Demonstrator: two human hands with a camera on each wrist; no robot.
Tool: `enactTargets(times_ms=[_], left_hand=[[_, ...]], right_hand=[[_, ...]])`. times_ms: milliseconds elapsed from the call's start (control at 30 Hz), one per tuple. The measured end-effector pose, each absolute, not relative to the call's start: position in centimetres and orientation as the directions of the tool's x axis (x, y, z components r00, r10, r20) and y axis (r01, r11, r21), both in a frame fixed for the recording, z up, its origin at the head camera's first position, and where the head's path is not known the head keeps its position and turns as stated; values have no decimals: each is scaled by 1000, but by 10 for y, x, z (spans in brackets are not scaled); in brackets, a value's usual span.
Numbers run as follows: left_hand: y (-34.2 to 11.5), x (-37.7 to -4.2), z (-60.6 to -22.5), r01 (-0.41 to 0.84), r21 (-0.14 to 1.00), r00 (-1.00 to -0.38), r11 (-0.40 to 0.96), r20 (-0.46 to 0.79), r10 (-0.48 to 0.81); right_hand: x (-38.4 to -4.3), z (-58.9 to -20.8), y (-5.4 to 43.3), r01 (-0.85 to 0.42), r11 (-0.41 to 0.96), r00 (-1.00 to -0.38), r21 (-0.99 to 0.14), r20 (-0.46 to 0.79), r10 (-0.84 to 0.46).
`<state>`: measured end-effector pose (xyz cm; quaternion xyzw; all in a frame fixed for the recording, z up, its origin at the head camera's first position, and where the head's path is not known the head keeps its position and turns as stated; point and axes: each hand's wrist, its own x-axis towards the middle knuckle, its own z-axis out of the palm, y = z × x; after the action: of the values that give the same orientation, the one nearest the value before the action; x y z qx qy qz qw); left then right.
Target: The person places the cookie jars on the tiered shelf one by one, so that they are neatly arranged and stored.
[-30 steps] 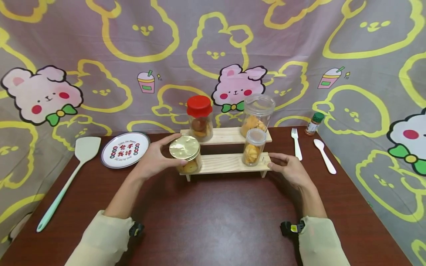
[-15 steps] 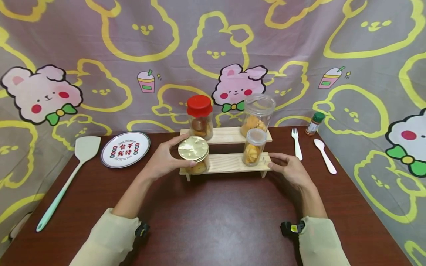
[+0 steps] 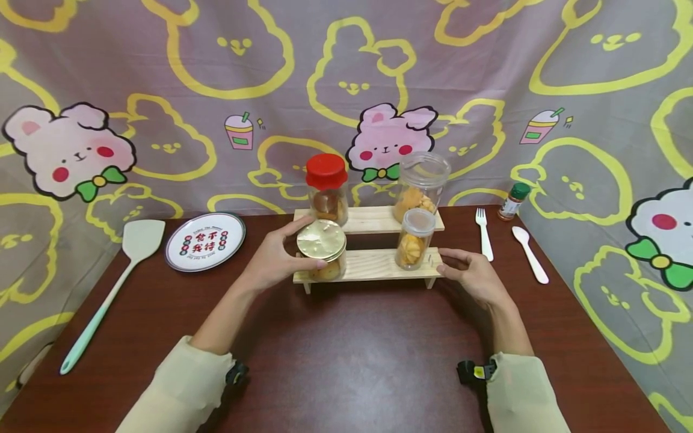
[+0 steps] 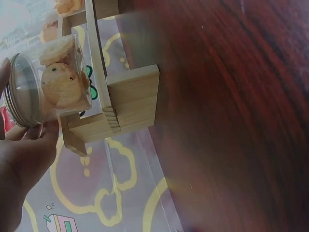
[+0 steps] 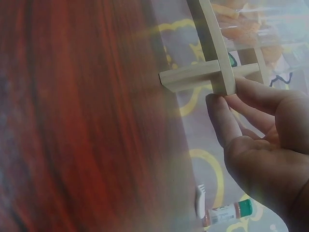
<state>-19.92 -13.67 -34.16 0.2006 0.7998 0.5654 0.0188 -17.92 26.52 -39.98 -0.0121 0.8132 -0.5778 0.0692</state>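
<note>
My left hand grips a gold-lidded cookie jar near its lid, thumb in front and fingers behind. The jar stands upright at the left end of the lower step of a wooden two-tier shelf; round cookies show through its wall in the left wrist view. At the shelf's right end, my right hand pinches the lower board's edge between thumb and fingers. A small clear-lidded jar of cookies stands near that end. On the upper step are a red-lidded jar and a larger clear jar.
Left of the shelf lie a white plate with red lettering and a spatula with a mint handle. To the right are a white fork, a white spoon and a green-capped spice bottle. A patterned cloth hangs behind.
My left hand has shifted the gold-lidded jar rightward, from over the lower step's left edge further onto the board. The right hand keeps its place at the shelf's right end.
</note>
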Motion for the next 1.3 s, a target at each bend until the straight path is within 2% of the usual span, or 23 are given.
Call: enactTargets(times_ms=[267, 1300], left_hand=[[-133, -200, -342, 298, 925, -910, 233, 202, 363], [-131, -201, -350, 321, 885, -916, 338, 199, 349]], right_hand=[[-180, -399, 265, 54, 344, -990, -938, -94, -102], [-179, -400, 265, 61, 346, -990, -936, -102, -100]])
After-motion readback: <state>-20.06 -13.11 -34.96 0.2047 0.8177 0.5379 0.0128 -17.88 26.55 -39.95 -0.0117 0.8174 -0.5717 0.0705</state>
